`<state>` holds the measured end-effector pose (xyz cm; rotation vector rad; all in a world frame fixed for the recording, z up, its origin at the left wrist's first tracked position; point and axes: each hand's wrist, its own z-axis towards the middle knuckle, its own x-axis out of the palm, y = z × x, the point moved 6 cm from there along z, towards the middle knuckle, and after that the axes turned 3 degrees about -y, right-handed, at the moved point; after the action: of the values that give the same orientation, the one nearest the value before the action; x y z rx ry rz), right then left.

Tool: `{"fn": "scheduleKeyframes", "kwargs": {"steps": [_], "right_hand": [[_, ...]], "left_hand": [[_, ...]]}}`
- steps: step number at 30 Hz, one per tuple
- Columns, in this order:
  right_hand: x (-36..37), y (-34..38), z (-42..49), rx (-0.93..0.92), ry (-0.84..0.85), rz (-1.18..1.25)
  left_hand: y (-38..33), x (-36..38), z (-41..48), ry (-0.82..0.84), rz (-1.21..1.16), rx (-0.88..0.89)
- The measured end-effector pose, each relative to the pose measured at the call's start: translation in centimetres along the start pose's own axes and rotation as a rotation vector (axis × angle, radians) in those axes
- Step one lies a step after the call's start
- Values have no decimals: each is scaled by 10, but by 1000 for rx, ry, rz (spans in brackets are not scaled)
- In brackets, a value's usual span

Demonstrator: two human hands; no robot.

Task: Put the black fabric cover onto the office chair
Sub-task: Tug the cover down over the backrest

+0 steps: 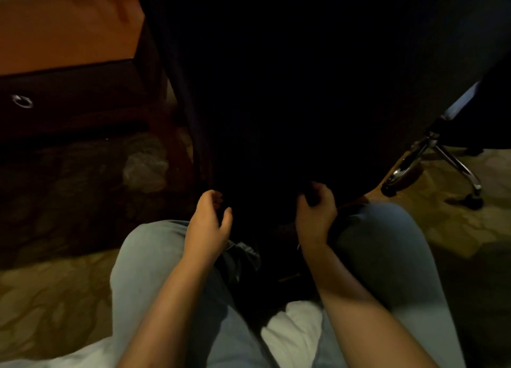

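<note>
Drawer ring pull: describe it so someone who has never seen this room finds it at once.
Start at the orange-brown desk top upper left. On the dark drawer front below it, near the left edge, hangs the ring pull. It is the only shiny metal there; the chrome chair base is far right.

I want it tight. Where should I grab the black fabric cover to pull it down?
Grip the black fabric cover at its bottom hem, coming from below, hands apart: it hangs down the office chair, and the right hand grips that edge.
</note>
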<state>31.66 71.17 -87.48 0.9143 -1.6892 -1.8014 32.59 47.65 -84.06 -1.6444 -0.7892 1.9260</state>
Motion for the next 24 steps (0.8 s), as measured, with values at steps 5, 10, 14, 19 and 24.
{"fn": "scheduleKeyframes", "kwargs": {"steps": [5,10,14,19,24], "right_hand": [[57,-17,-36,-98,353,-229],[55,-29,-40,-137,403,-312],[21,-21,-8,-60,263,-263],[-38,-12,27,-41,-89,-105],[-43,-4,33,-25,-165,20]], "left_hand": [[5,1,0,16,13,-65],[10,1,2,22,17,-114],[9,3,3,9,44,-91],[2,17,7,81,76,-25],[-16,30,1,125,139,-33]]}}
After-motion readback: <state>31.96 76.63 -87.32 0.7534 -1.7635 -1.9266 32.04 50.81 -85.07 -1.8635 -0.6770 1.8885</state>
